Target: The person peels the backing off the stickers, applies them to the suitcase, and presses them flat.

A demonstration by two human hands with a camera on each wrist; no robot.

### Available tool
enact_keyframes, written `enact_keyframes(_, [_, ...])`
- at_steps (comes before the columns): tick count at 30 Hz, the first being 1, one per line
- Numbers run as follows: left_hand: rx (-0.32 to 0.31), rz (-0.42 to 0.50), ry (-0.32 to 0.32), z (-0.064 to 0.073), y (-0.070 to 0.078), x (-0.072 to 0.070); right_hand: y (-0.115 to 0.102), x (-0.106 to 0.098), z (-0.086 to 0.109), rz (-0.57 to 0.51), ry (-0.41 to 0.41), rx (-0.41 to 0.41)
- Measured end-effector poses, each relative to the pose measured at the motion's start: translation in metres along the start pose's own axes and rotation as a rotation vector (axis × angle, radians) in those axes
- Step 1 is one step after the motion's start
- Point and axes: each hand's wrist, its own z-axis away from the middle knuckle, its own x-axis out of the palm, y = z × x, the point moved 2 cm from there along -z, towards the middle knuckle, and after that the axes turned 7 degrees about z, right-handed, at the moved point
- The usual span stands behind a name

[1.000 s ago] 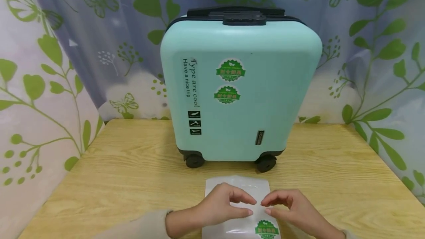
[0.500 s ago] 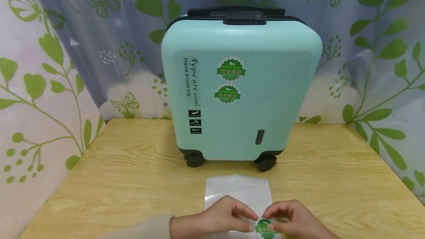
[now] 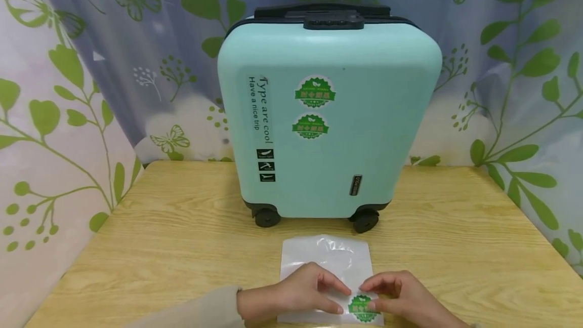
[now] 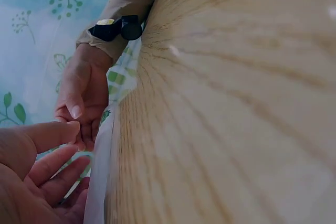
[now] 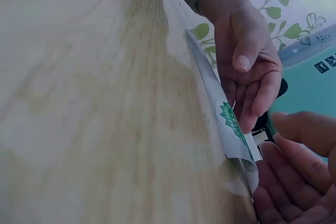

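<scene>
In the head view, a white glossy backing sheet (image 3: 330, 259) lies on the table with one round green sticker (image 3: 361, 310) near its front right corner. My left hand (image 3: 311, 290) hovers over the sheet, its thumb and index finger apart just left of the sticker. At the sticker's right edge is my right hand (image 3: 407, 297), whose thumb tip overlaps it from above. The right wrist view shows the sticker (image 5: 231, 124) flat on the sheet and the fingers spread, with nothing visible between them. Behind the sheet stands a mint suitcase (image 3: 364, 115) bearing two matching stickers (image 3: 315, 92).
The wooden table (image 3: 182, 237) runs wide on both sides of the suitcase. Black wheels (image 3: 267, 217) hold the suitcase up on the tabletop. A curtain (image 3: 114, 65) with green leaves and butterflies hangs behind and at the sides.
Both hands have come nearer to the front of the sheet, close to the sticker. My right thumb now overlaps the sticker's right edge. The suitcase stays in place.
</scene>
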Motion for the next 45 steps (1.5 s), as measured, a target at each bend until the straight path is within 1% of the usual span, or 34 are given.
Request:
enact_keyframes(3, [-0.009,-0.024,0.018,-0.001,0.000,-0.001,0.000,0.001,-0.001,0.033,0.028,-0.016])
enact_keyframes(5, [-0.009,-0.061,0.025,-0.002,0.000,-0.001,-0.001,0.002,-0.002,0.045,0.038,-0.024])
enact_keyframes(10, [0.014,-0.224,0.013,-0.002,-0.001,0.002,0.000,0.003,-0.004,0.022,0.039,-0.010])
enact_keyframes(13, [0.047,-0.329,-0.008,-0.002,-0.001,0.003,0.001,0.004,-0.004,-0.004,0.030,-0.036])
enact_keyframes(15, [0.066,-0.373,-0.013,-0.003,-0.001,0.003,0.001,0.005,-0.004,-0.013,0.023,-0.052])
enact_keyframes(17, [0.086,-0.398,-0.007,-0.003,-0.001,0.002,0.001,0.005,-0.004,-0.016,0.019,-0.047])
enact_keyframes(21, [0.088,-0.328,0.032,-0.002,-0.002,-0.001,0.000,0.006,-0.004,-0.007,0.033,-0.007])
enact_keyframes(23, [0.078,-0.275,0.050,-0.002,-0.003,-0.002,-0.002,0.007,-0.004,0.015,0.050,-0.012])
enact_keyframes(25, [0.065,-0.232,0.062,-0.002,-0.002,-0.003,-0.003,0.009,-0.005,0.035,0.064,-0.044])
enact_keyframes(28, [0.051,-0.181,0.066,-0.003,-0.002,-0.004,-0.006,0.012,-0.006,0.054,0.079,-0.121])
enact_keyframes(31, [0.059,-0.144,0.070,-0.004,-0.001,-0.005,-0.009,0.013,-0.007,0.077,0.099,-0.172])
enact_keyframes(32, [0.061,-0.134,0.073,-0.004,0.000,-0.006,-0.010,0.014,-0.007,0.087,0.108,-0.174])
enact_keyframes(34, [0.061,-0.128,0.079,-0.005,0.001,-0.006,-0.012,0.014,-0.007,0.122,0.127,-0.179])
enact_keyframes(38, [0.060,-0.146,0.090,-0.005,0.002,-0.007,-0.014,0.015,-0.008,0.153,0.129,-0.158])
enact_keyframes(41, [0.061,-0.171,0.102,-0.006,0.004,-0.008,-0.016,0.017,-0.010,0.156,0.128,-0.148])
enact_keyframes(45, [0.055,-0.181,0.110,-0.006,0.006,-0.009,-0.018,0.019,-0.010,0.171,0.147,-0.130])
